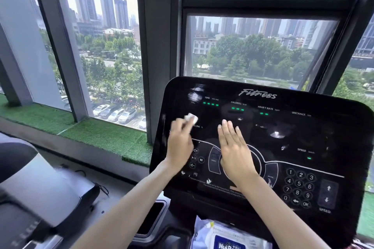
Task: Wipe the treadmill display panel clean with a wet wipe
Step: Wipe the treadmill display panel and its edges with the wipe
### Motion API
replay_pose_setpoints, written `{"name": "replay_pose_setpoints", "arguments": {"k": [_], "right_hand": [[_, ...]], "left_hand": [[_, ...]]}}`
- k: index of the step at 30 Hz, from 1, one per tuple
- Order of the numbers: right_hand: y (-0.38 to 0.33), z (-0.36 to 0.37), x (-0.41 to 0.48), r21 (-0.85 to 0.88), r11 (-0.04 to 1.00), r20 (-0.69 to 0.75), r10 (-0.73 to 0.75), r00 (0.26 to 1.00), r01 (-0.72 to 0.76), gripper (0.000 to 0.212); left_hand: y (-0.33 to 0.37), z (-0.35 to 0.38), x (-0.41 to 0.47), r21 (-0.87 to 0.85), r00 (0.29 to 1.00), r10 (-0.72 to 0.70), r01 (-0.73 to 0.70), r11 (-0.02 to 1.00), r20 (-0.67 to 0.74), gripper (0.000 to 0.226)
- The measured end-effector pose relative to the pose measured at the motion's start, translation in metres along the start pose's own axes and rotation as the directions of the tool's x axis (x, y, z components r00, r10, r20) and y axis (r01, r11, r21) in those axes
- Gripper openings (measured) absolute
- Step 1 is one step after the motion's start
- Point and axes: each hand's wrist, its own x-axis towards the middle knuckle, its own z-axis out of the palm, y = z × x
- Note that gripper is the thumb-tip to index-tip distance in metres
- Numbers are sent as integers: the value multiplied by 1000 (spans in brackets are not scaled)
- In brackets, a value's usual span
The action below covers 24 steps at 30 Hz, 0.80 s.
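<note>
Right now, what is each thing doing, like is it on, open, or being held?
left hand: grips the wet wipe, fingers curled round it.
right hand: flat, fingers straight, resting on the display panel.
wet wipe: bunched up, held against the panel.
display panel: switched on, green lights glowing.
pack of wipes: lying below the panel; open or closed, cannot tell.

Left hand (180,143) raised, fingers curled, pinching wet wipe (191,118) — right hand (234,151) flat, fingers straight, together.
</note>
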Motion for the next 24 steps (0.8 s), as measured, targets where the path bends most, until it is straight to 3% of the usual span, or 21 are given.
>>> {"name": "replay_pose_setpoints", "arguments": {"k": [1, 2, 3, 4, 6, 7, 8, 9, 11, 12, 13, 14, 15, 16, 17, 18, 19, 20, 21, 22, 24], "right_hand": [[0, 0, 0, 0, 1000, -4, -1, 1000, 1, 91], [1, 0, 0, -2, 1000, -7, -2, 1000, 2, 90], [1, 0, 1, -3, 1000, -8, 0, 1000, 0, 89], [0, 1, 1, -5, 1000, -9, 4, 1000, -4, 89], [-1, 2, 2, -6, 1000, -12, 9, 1000, -10, 87], [-1, 2, 2, -5, 1000, -10, 10, 1000, -10, 88], [-1, 2, 2, -6, 1000, -8, 7, 1000, -7, 88], [0, 2, 1, -11, 1000, -13, 2, 1000, -2, 87], [2, 0, 1, -17, 1000, -19, -9, 1000, 9, 85], [3, -1, 1, -20, 1000, -10, -15, 1000, 14, 85], [3, -1, 1, -25, 1000, 2, -16, 1000, 16, 86], [3, -2, 1, -28, 1000, 11, -13, 1000, 14, 87], [2, -3, 1, -28, 1000, 19, -10, 1000, 10, 87], [2, -4, 1, -25, 1000, 28, -10, 1000, 10, 87], [1, -5, 1, -18, 1000, 29, -13, 999, 13, 86], [3, -7, 1, -7, 1000, 20, -18, 1000, 18, 85], [5, -10, 1, 12, 1000, 2, -21, 1000, 21, 83], [9, -13, -1, 32, 999, -20, -20, 1000, 21, 80], [13, -16, -4, 47, 999, -39, -16, 999, 18, 79], [18, -18, -8, 55, 998, -52, -11, 999, 14, 79], [27, -21, -20, 54, 999, -59, 9, 998, -6, 82]], "left_hand": [[-2, 0, -7, 10, 981, 182, -183, 983, 72, 58], [-8, -4, -8, -5, 960, 260, -261, 965, 107, 57], [-17, -6, -5, -18, 973, 214, -213, 977, 82, 57], [-23, -7, -1, -37, 999, 47, -47, 998, -5, 58], [-18, -7, 4, -138, 922, -348, 327, 935, -169, 58], [-8, -4, 3, -135, 908, -377, 356, 924, -181, 58], [5, 1, 0, -81, 954, -265, 256, 963, -141, 58], [14, 6, -7, -47, 997, -60, 58, 997, -41, 58], [13, 7, -13, -82, 950, 284, -275, 958, 133, 57], [5, 3, -7, -117, 941, 303, -288, 951, 147, 56], [-4, 1, 1, -127, 973, 210, -197, 972, 99, 56], [-11, -2, 10, -136, 1000, -2, 3, 991, 8, 57], [-14, -6, 19, -150, 965, -246, 231, 961, -87, 57], [-10, -8, 23, -150, 913, -384, 364, 919, -137, 58], [-2, -8, 24, -102, 925, -357, 346, 933, -131, 60], [8, -4, 22, -33, 982, -178, 177, 984, -56, 61], [15, 0, 15, -9, 994, 71, -71, 997, 80, 62], [17, 3, 9, -24, 933, 291, -293, 956, 213, 63], [13, 1, 11, -59, 864, 410, -411, 910, 294, 65], [8, -1, 18, -73, 858, 417, -415, 907, 300, 65], [2, -6, 39, -112, 983, 126, -111, 988, 132, 57]]}}
